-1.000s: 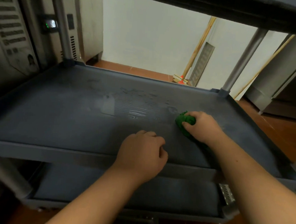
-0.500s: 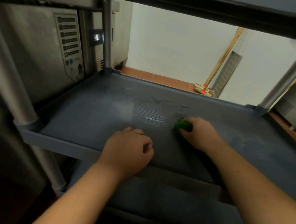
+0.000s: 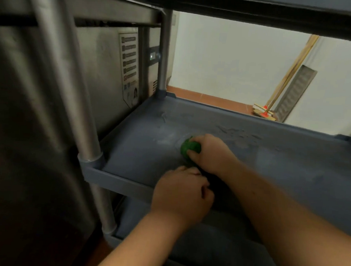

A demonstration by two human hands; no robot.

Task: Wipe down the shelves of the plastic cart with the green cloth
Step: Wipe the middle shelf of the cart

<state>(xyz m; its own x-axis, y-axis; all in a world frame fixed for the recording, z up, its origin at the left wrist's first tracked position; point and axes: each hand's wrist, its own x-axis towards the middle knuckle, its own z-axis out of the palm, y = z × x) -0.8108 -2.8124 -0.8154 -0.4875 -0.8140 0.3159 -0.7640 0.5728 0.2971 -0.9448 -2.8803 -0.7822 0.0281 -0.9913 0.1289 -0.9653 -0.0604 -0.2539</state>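
Note:
The grey plastic cart's middle shelf fills the centre of the view, with wet streaks near its back edge. My right hand presses a bunched green cloth onto the shelf, left of its middle. My left hand is curled in a fist with nothing in it, resting on the shelf's front rim just in front of the right hand. The lower shelf shows beneath my arms, and the upper shelf spans the top.
Metal posts stand at the shelf's left corners. A stainless appliance with a label is close on the left. A broom and a metal grate lean on the white wall behind, above the red tile floor.
My right hand has slid the green cloth leftward across the shelf. The left hand has shifted a little toward it. My view has swung left and closer.

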